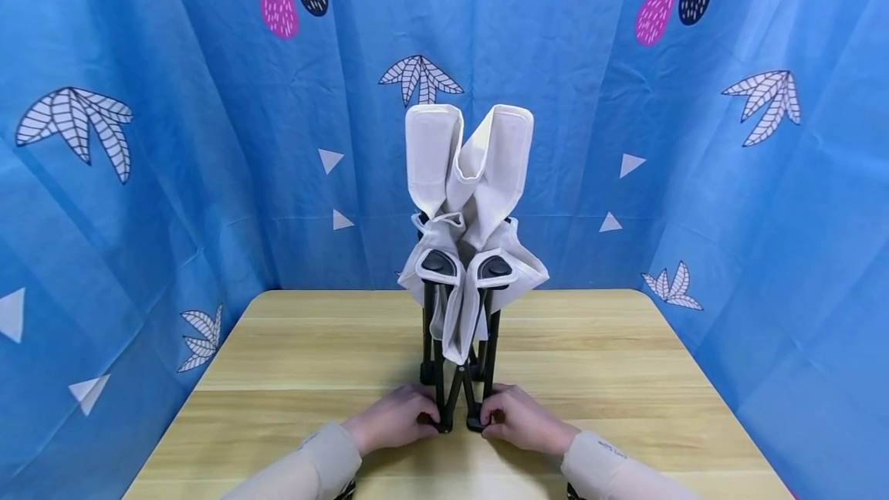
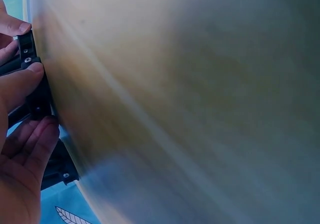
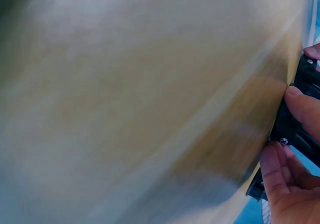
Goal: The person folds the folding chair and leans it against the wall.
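Note:
A folding chair (image 1: 444,253) with white fabric and black legs stands upright and mostly folded, centred near the front of the table. My left hand (image 1: 397,417) pinches the front left foot (image 1: 443,426), its thumb nearer me. On the other side, my right hand (image 1: 525,417) grips the front right foot (image 1: 476,420) the same way. In the left wrist view, thumb and fingers hold the black foot piece (image 2: 37,91) from both sides. The right wrist view shows the right thumb and fingers on its screwed black foot (image 3: 290,121). Fabric partly hides the rear legs.
The light wooden table (image 1: 305,346) extends on both sides of the chair and ends close behind it. A blue patterned curtain (image 1: 583,176) hangs along the back and both sides.

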The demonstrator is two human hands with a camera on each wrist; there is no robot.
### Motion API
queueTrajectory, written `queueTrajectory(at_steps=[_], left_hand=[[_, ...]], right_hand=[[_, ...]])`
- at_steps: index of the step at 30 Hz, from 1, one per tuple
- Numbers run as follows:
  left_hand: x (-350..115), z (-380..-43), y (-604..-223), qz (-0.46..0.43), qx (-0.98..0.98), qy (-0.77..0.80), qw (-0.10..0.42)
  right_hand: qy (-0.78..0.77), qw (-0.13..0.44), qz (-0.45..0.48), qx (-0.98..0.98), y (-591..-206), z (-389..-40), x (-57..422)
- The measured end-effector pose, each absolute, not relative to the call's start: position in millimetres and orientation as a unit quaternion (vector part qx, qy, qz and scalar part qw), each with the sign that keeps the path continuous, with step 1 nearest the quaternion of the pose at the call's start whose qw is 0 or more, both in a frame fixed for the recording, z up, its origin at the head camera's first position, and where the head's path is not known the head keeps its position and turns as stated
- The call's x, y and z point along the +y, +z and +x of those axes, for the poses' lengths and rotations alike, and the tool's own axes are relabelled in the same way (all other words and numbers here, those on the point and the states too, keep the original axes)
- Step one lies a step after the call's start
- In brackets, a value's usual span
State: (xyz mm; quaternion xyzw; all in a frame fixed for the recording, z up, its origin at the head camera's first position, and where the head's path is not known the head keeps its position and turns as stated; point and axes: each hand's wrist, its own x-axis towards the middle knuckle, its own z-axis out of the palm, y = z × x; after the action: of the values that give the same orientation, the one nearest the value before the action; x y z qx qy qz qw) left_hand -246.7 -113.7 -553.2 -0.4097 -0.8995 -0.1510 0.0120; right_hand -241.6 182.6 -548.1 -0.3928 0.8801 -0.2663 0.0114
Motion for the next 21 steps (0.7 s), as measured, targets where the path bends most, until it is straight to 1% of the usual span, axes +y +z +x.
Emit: queueTrajectory(at_steps=[8,14,21], left_hand=[[-112,-246,-551,-0.395,-0.906,-0.154,0.001],[-108,-252,-555,-0.396,-0.904,-0.164,-0.001],[-106,-260,-558,-0.394,-0.902,-0.178,0.009]], right_hand=[[-0.26,-0.006,-0.393,0.882,-549,-241,180],[-0.274,0.008,-0.378,0.884,-550,-245,179],[-0.275,-0.004,-0.369,0.888,-552,-251,179]])
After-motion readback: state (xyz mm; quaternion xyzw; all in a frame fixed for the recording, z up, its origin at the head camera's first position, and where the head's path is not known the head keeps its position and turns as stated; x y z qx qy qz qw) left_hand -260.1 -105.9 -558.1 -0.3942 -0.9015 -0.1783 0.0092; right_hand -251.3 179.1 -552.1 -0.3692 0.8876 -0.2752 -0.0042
